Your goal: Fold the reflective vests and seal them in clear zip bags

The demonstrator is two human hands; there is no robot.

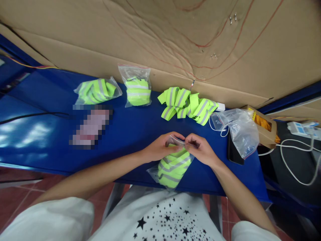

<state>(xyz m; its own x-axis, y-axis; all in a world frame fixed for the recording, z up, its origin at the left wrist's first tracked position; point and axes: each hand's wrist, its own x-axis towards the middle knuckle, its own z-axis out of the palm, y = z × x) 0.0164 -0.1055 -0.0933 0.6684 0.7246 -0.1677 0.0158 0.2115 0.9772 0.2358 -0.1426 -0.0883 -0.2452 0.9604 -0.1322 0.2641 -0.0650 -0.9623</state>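
A clear zip bag (173,167) packed with neon-yellow reflective straps lies at the table's front edge, its mouth pointing away from me. My left hand (163,146) pinches the bag's top edge from the left. From the right, my right hand (200,149) grips the same edge, its fingers close to those of the left. Beyond my hands lies a loose heap of yellow straps with grey stripes (188,103). Two more filled bags are at the back: one upright bag (138,90) against the cardboard and one lying bag (97,91) left of it.
The blue table (130,134) backs onto a cardboard wall (87,36). A blurred-out flat object (91,129) lies on the left. To the right are empty plastic bags (242,130), a black phone (234,150), a cardboard box (263,125), white cables and a power strip (304,130).
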